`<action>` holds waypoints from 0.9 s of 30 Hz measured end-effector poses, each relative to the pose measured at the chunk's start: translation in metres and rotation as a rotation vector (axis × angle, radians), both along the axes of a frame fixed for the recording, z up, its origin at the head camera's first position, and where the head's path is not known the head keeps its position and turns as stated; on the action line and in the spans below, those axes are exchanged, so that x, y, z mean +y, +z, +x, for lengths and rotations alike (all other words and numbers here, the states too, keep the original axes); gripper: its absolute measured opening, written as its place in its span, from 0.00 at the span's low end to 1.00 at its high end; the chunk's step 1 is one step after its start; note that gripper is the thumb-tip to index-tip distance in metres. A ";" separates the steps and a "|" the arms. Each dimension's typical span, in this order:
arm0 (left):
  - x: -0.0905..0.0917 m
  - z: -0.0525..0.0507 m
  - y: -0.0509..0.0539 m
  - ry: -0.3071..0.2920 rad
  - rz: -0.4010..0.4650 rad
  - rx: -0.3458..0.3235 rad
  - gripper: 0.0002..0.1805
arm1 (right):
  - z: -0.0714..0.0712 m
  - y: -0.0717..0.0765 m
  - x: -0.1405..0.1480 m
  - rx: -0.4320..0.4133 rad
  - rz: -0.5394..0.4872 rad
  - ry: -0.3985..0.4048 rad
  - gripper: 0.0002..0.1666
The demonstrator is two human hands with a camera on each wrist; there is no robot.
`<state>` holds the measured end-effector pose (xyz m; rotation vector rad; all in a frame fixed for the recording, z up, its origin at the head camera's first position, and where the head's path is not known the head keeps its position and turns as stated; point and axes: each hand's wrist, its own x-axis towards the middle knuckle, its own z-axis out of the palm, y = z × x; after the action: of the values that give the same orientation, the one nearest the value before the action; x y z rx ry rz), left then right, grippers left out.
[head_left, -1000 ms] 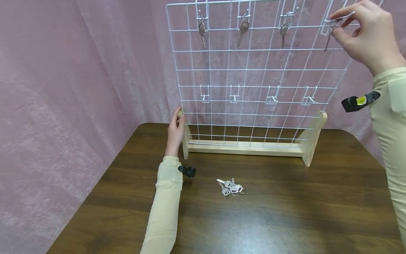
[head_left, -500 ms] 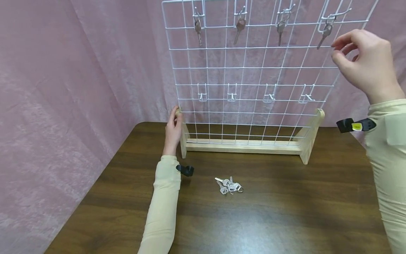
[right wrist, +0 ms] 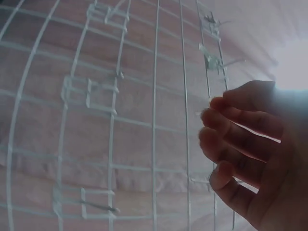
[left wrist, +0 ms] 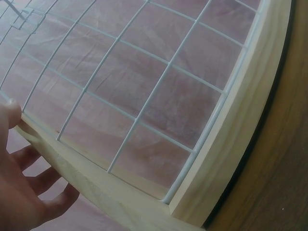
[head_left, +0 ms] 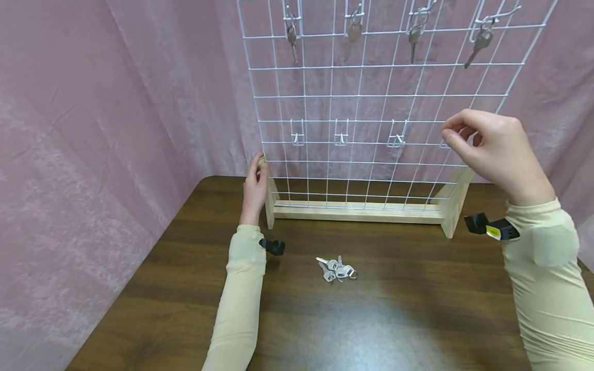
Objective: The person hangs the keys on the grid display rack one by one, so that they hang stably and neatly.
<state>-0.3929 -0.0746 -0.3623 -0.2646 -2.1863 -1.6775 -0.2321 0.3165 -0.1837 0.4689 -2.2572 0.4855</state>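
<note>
My left hand (head_left: 254, 191) grips the top of the wooden rack's left foot; the left wrist view shows the fingers (left wrist: 43, 185) around the pale wooden edge (left wrist: 86, 178). In front of the white wire grid's lower right part my right hand (head_left: 498, 149) hangs in the air, holding nothing, its fingers bent loosely with thumb and forefinger close together. Single keys hang on the upper hooks, the rightmost key (head_left: 480, 43) above my right hand. A small pile of silver keys (head_left: 337, 270) with a ring lies on the table.
Lower hooks (head_left: 341, 138) on the grid hold no keys; the right hand partly covers the rightmost one. The rack's wooden base bar (head_left: 357, 214) spans between its feet on the brown table (head_left: 297, 319). Pink cloth (head_left: 139, 93) hangs behind and at the left.
My right hand has let go of the key at the upper right hook and moved down and to the left. That key hangs on the hook. The left hand keeps its hold.
</note>
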 end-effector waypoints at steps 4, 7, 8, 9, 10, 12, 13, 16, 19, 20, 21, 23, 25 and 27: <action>0.001 -0.001 -0.001 0.004 0.005 -0.002 0.27 | -0.002 -0.016 -0.008 -0.007 0.023 0.040 0.03; 0.001 0.000 -0.001 0.005 0.009 -0.005 0.28 | -0.005 -0.026 -0.012 -0.011 0.037 0.061 0.03; 0.000 0.000 -0.001 0.004 0.010 -0.006 0.28 | -0.006 -0.029 -0.013 -0.014 0.043 0.065 0.03; 0.000 0.000 -0.001 0.003 0.008 -0.006 0.28 | -0.006 -0.032 -0.015 -0.015 0.047 0.070 0.02; 0.000 0.000 0.000 0.003 0.006 -0.009 0.28 | -0.007 -0.035 -0.016 -0.016 0.052 0.075 0.02; 0.000 0.001 0.000 0.001 0.007 -0.010 0.28 | -0.008 -0.040 -0.018 -0.018 0.057 0.089 0.03; 0.000 0.001 0.000 0.002 0.010 -0.008 0.27 | -0.010 -0.043 -0.019 -0.021 0.059 0.099 0.03; -0.001 0.001 0.001 0.012 0.007 0.003 0.27 | -0.013 -0.050 -0.025 -0.032 0.069 0.128 0.03; -0.002 0.001 0.001 0.022 -0.003 0.008 0.27 | -0.016 -0.058 -0.032 -0.048 0.078 0.153 0.04; -0.002 0.001 0.001 0.025 -0.006 0.009 0.27 | -0.017 -0.059 -0.035 -0.049 0.082 0.159 0.04; -0.002 0.001 0.001 0.028 -0.010 0.005 0.26 | -0.018 -0.061 -0.037 -0.051 0.084 0.163 0.04; -0.001 0.002 0.002 0.025 -0.011 0.001 0.26 | -0.021 -0.064 -0.044 -0.049 0.084 0.177 0.05; 0.000 0.002 0.002 0.014 -0.010 0.002 0.26 | -0.023 -0.066 -0.051 -0.050 0.083 0.187 0.05; 0.001 0.003 0.003 0.007 -0.012 -0.001 0.27 | -0.026 -0.070 -0.058 -0.058 0.089 0.196 0.05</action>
<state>-0.3901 -0.0737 -0.3598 -0.2588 -2.1956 -1.6616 -0.2577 0.2586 -0.2533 0.7353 -2.3065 0.5050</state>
